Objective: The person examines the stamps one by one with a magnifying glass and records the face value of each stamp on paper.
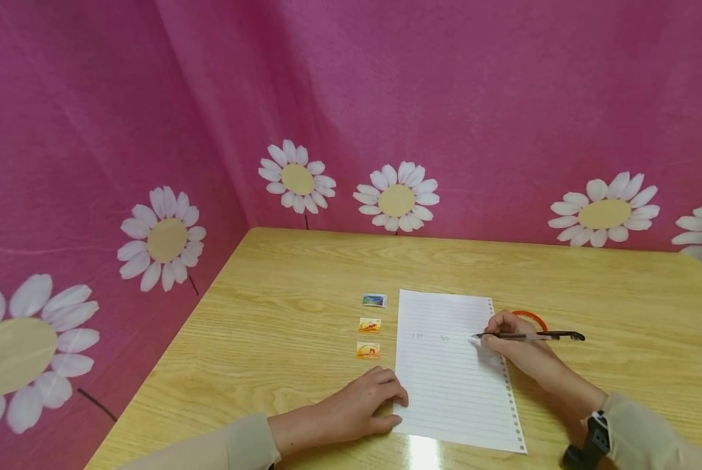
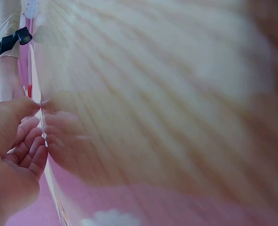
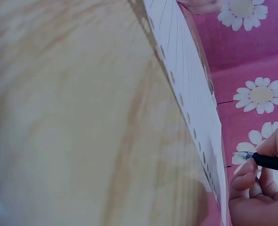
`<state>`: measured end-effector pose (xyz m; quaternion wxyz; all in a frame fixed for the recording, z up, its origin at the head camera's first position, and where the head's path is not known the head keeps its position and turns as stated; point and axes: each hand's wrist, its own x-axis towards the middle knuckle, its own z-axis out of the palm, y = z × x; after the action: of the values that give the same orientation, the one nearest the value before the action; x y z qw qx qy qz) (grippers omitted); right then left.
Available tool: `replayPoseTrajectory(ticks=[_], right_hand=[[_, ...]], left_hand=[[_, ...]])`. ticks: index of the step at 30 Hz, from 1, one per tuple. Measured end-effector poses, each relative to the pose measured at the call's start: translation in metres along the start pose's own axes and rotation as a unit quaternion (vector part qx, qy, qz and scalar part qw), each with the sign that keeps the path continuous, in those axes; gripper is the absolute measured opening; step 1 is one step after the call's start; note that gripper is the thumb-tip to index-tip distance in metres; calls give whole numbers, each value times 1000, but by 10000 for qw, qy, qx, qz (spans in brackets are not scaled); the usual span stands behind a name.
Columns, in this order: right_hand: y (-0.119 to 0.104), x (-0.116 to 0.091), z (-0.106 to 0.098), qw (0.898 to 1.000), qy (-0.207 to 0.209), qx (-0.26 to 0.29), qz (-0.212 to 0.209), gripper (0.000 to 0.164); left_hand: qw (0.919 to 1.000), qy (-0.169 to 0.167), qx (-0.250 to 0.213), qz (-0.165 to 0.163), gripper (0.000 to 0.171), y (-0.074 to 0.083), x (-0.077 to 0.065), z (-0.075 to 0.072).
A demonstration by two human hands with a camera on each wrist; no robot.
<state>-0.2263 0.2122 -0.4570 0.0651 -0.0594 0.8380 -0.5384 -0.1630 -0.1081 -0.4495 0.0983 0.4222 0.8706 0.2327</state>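
Observation:
A white sheet of lined paper (image 1: 450, 385) with punched holes down its right side lies on the table. My right hand (image 1: 521, 346) pinches a pen (image 1: 553, 335) between thumb and fingers, its tip at the paper. Faint handwritten figures (image 1: 443, 338) run in a row to the left of the tip. In the right wrist view the pen's black grip (image 3: 269, 161) and metal point stick out from the fingers. My left hand (image 1: 359, 405) rests at the paper's lower left edge, fingers loosely bent; the left wrist view shows its fingertips (image 2: 37, 153) touching down.
Three small stamp-like pictures stand in a column left of the paper: a blue one (image 1: 375, 300) and two yellow ones, upper (image 1: 369, 325) and lower (image 1: 367, 350). Behind my right hand curves a red ring (image 1: 533, 318), partly hidden. Pink flowered cloth (image 1: 474, 130) borders the wooden table (image 1: 280, 313).

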Motion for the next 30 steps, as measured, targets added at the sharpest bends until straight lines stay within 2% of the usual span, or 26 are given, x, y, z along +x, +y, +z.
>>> replayPoseTrajectory(ticks=[11, 24, 30], right_hand=[[-3, -2, -1, 9997, -17, 157, -176, 15], [-5, -5, -8, 9981, 463, 178, -354, 10], [-1, -7, -14, 9979, 554, 180, -299, 11]], left_hand=[[10000, 15, -7, 60, 15, -1, 1, 1], [10000, 17, -25, 10, 15, -1, 0, 1], [10000, 83, -15, 44, 14, 0, 0, 1]])
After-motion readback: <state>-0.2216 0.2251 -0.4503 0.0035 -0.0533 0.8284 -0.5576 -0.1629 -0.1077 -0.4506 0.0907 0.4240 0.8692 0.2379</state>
